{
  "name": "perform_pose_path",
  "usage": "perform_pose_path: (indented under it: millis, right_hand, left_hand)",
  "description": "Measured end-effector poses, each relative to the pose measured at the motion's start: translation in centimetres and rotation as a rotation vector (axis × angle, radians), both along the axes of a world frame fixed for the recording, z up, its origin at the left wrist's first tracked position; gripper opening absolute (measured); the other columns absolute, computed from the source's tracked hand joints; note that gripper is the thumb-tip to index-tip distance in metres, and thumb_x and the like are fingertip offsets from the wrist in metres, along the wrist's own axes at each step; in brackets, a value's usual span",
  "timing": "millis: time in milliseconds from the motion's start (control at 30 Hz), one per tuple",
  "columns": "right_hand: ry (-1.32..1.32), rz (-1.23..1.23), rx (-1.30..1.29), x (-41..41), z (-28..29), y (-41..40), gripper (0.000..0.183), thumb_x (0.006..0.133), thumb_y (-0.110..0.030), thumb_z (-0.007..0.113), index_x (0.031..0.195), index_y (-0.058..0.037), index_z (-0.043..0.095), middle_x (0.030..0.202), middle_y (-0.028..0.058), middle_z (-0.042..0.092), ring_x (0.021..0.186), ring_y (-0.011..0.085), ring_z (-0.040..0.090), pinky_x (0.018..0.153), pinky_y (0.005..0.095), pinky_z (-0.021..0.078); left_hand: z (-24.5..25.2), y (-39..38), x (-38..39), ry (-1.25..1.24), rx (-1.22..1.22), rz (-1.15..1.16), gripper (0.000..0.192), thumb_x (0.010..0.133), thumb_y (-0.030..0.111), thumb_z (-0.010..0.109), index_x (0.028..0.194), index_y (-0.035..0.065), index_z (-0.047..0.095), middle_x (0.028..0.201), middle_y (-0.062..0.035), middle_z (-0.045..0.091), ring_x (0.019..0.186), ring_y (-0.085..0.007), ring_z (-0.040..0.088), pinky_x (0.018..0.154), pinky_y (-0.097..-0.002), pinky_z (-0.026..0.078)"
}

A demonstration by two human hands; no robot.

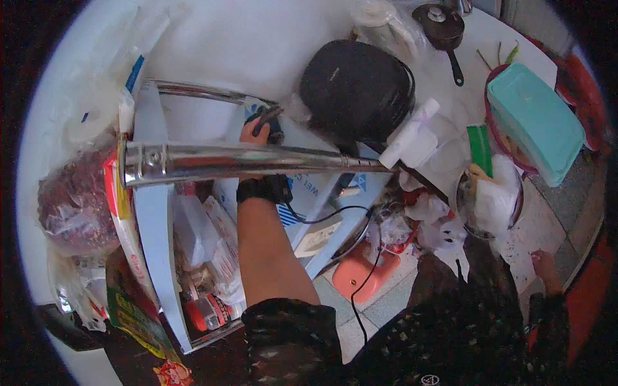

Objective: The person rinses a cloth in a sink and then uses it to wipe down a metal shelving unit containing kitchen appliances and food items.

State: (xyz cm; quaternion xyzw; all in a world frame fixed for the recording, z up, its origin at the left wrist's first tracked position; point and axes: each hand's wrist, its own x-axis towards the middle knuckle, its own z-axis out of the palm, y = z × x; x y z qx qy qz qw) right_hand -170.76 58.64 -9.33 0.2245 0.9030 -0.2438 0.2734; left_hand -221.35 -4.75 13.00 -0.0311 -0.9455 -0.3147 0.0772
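My left hand (255, 131) reaches past a shiny metal tube (260, 159) of a shelf rack, with its fingers on a dark object (270, 126) whose kind I cannot tell. That object lies at the far end of a light blue shelf board. A black band with a cabled device (277, 188) sits around the left wrist. Near the right edge, my right hand (543, 265) hangs low beside my dark sleeve; its fingers are too small and blurred to read. Below the tube, the rack holds a red-lidded clear jar (207, 312) and a white plastic container (194, 231).
A large black appliance (357, 89) stands beyond the rack. At the right are a lidded black pan (438, 26), a teal plastic container (536, 123) and a metal bowl (516, 202). A pink plastic object (364, 275) lies low between rack and body. Full bags (79, 207) line the left.
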Motion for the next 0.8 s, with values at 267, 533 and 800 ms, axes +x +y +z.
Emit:
perform_pose_path:
  millis: [267,533,800]
  right_hand:
    - [0.199,0.143,-0.088,-4.5,1.1,-2.2,0.022,0.077,-0.018,0.053,0.091,-0.0033,0.063,0.089,0.0187,0.06,0.087,0.0316,0.057,0.078,0.0383,0.044]
    - [0.202,0.147,-0.174,-5.3,-1.3,-2.4,0.021,0.077,-0.016,0.051,0.089,-0.0022,0.062,0.089,0.0181,0.061,0.085,0.0335,0.057,0.076,0.0374,0.0455]
    - [0.12,0.125,-0.232,-3.6,-3.8,-0.6,0.021,0.074,-0.013,0.051,0.088,-0.0034,0.063,0.085,0.018,0.061,0.084,0.0329,0.058,0.075,0.0372,0.046]
  left_hand:
    - [0.1,5.0,5.5,0.467,-0.589,-0.685,0.028,0.084,0.025,0.05,0.101,0.0044,0.058,0.098,-0.0125,0.058,0.088,-0.0216,0.054,0.077,-0.0382,0.045]
    - [1.4,8.5,14.3,0.153,-0.325,-0.119,0.024,0.069,0.018,0.061,0.09,0.007,0.063,0.1,-0.0144,0.054,0.092,-0.0332,0.048,0.078,-0.0421,0.037]
    - [2.7,9.5,20.0,-0.001,-0.448,-0.092,0.03,0.068,0.017,0.063,0.095,0.0062,0.062,0.105,-0.0157,0.05,0.092,-0.0345,0.047,0.081,-0.0403,0.039]
